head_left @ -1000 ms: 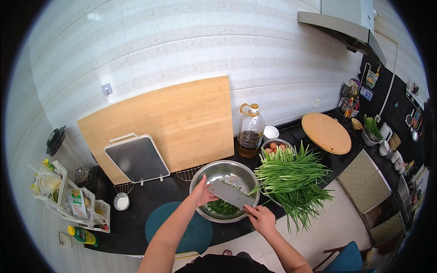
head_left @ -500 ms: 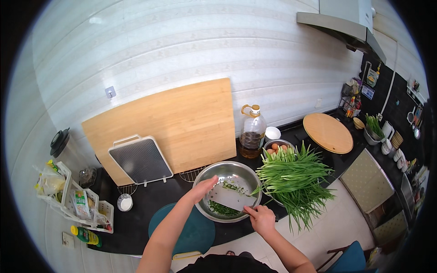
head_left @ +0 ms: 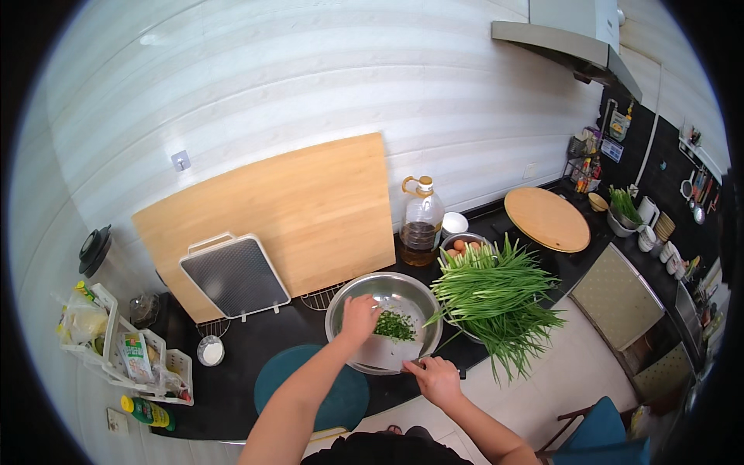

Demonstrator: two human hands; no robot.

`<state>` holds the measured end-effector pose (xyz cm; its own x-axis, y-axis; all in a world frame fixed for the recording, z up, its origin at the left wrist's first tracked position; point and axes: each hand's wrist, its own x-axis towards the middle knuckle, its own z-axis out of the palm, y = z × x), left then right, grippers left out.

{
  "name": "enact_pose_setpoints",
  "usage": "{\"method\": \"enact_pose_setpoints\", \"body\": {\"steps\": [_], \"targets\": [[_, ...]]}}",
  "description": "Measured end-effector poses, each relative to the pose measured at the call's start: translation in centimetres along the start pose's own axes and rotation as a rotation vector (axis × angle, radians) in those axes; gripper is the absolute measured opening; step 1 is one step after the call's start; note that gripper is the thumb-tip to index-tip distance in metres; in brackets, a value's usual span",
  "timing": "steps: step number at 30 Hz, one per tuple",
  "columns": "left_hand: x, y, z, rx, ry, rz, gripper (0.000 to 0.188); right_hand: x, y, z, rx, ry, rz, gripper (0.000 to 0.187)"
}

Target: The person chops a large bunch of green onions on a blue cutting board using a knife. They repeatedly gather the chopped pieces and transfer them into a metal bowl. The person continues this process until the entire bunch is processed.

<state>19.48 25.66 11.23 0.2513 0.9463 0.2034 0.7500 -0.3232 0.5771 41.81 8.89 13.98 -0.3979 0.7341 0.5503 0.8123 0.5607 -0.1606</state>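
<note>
A steel mixing bowl (head_left: 339, 291) stands on the counter in front of me. My right hand (head_left: 435, 381) is closed round the handle of a cleaver at the bowl's near right rim. The cleaver's broad blade (head_left: 378, 354) reaches into the bowl. Chopped green chives (head_left: 396, 326) lie in a heap at the blade's far edge. Over the left part of the bowl is my left hand (head_left: 359, 318), its fingers bent together beside the heap; whether they pinch anything is hidden. Right of the bowl lies a big pile of whole chives (head_left: 496, 291).
Behind the chives sit a bowl of eggs (head_left: 463, 245) and an oil jug (head_left: 422, 225). A large wooden board (head_left: 325, 201) leans on the wall, a smaller grey board (head_left: 236, 275) before it. A round teal board (head_left: 310, 387) lies near left; white baskets (head_left: 116, 349) stand farther left.
My left hand has gone from stretched out along the blade to bent fingers over the bowl. The cleaver has shifted nearer to me, and the chopped chives show more in one heap.
</note>
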Motion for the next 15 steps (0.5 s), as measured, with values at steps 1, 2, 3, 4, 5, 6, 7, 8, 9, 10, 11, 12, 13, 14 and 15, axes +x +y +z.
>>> {"method": "enact_pose_setpoints", "body": {"steps": [1, 2, 3, 4, 5, 6, 7, 8, 9, 10, 11, 12, 13, 14, 15], "targets": [[0.3, -0.3, -0.6, -0.028, -0.003, 0.052, 0.037, -0.3, 0.1, -0.4, -0.025, 0.000, 0.016, 0.038], [0.3, -0.7, -1.2, -0.055, -0.005, 0.097, 0.032, -0.6, 0.1, -0.7, -0.037, 0.001, 0.024, 0.038], [0.4, -1.0, -1.5, -0.083, -0.007, 0.141, 0.029, -0.7, 0.2, -1.0, -0.048, 0.002, 0.031, 0.038], [0.0, -1.0, -2.1, -0.044, -0.008, 0.201, 0.030, -0.9, 0.1, -1.0, -0.045, 0.006, 0.041, 0.038], [-0.5, -0.9, -2.7, -0.005, -0.008, 0.260, 0.031, -1.1, 0.1, -1.1, -0.054, 0.013, 0.048, 0.038], [-1.0, -0.5, -3.1, 0.034, -0.008, 0.319, 0.033, -1.3, 0.2, -1.3, -0.064, 0.021, 0.055, 0.038], [-1.4, -0.1, -3.5, 0.037, -0.043, 0.320, 0.037, -1.5, 0.2, -1.4, -0.075, 0.031, 0.063, 0.038], [-1.4, -0.4, -3.4, 0.062, -0.073, 0.231, 0.036, -1.6, -0.1, -1.4, -0.069, 0.024, 0.074, 0.038], [-1.5, -1.1, -3.0, 0.088, -0.103, 0.142, 0.035, -1.7, -0.4, -1.6, -0.064, 0.017, 0.085, 0.038], [-1.4, -1.5, -2.8, 0.111, -0.130, 0.052, 0.035, -1.8, -0.5, -1.7, -0.061, 0.009, 0.092, 0.038], [-0.8, -1.5, -3.0, 0.204, -0.164, -0.087, 0.033, -1.8, -0.7, -1.9, -0.061, 0.018, 0.093, 0.038], [-0.6, -2.0, -2.7, 0.177, -0.097, -0.037, 0.034, -1.8, -0.8, -2.0, -0.060, 0.027, 0.093, 0.038], [-0.8, -1.6, -3.1, 0.153, -0.036, 0.010, 0.036, -1.9, -1.0, -2.0, -0.054, 0.035, 0.097, 0.038], [-1.1, -1.2, -3.4, 0.128, 0.025, 0.057, 0.038, -2.0, -1.1, -2.0, -0.063, 0.042, 0.106, 0.038], [-1.6, -0.5, -3.7, 0.155, 0.008, 0.105, 0.052, -2.0, -1.1, -2.0, -0.072, 0.048, 0.114, 0.038]]}}
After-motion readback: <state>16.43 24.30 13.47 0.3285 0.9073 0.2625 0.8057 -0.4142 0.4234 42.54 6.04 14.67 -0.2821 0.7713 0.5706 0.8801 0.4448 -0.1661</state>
